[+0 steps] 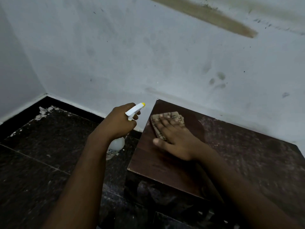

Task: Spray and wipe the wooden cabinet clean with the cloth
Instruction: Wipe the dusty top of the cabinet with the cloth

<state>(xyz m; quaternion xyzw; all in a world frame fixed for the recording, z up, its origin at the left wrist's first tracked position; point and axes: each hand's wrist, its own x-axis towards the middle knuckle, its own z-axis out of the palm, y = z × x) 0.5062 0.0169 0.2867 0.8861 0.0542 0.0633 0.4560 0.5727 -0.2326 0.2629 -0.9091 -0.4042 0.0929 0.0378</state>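
Left grip (121, 120): fingers curled round neck of spray bottle (116, 146), one finger hooked under trigger. White spray head with yellow nozzle tip aimed right, toward wooden cabinet (165, 164). Bottle body pale and translucent, label print unreadable; held clear of cabinet's left edge, above dark floor (41, 146). Pale scraps (43, 111) on floor near wall corner, well left of bottle.

Right grip (175, 138): fingers straight and spread, pressed flat on cloth (171, 116); thumb out to left, touching bare wood. Cloth beige with dark check lines, folded, lying on cabinet top near far-left corner, partly under fingers.

Cabinet top, left portion: dark brown, glossy. Right portion: dull, covered in pale dust speckle. Back edge of cabinet against smudged grey wall (148, 55).
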